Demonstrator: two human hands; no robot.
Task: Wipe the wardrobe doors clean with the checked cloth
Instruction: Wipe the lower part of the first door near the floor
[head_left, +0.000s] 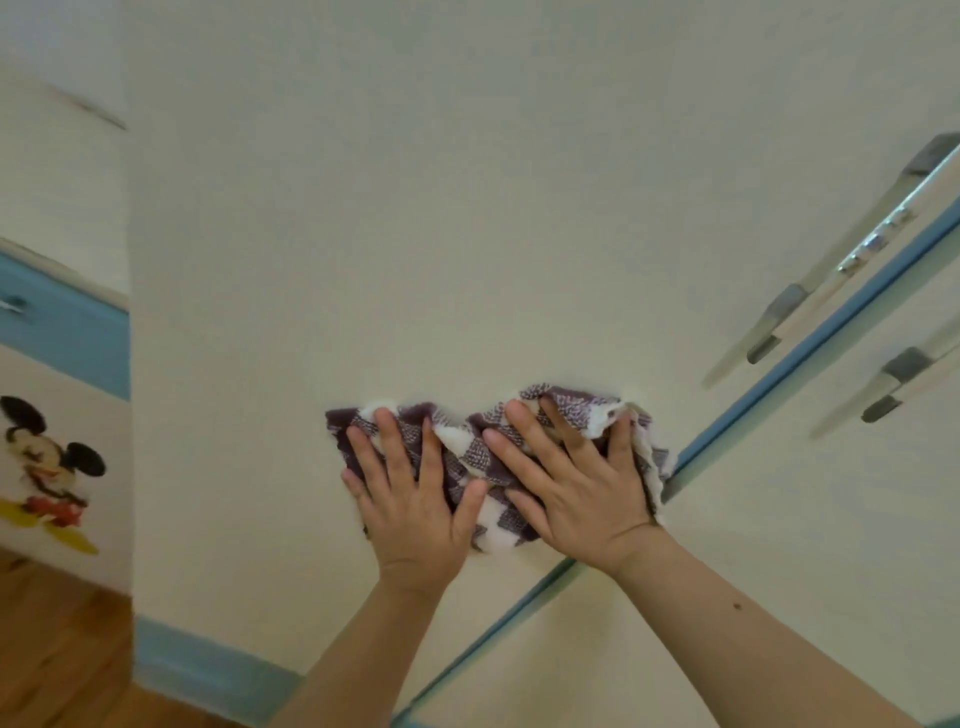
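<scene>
Against the cream wardrobe door (415, 234), left hand (410, 499) and right hand (571, 483) lay flat, fingers spread, pressing the bunched checked cloth (483, 457).

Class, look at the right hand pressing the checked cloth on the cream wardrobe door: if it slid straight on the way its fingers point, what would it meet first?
Past the purple-and-white checked cloth, the right hand points up the cream wardrobe door. That bare panel looks free; the long metal handle lies off to its right.

Middle of checked cloth (470, 457) hidden beneath both flattened palms.
</scene>
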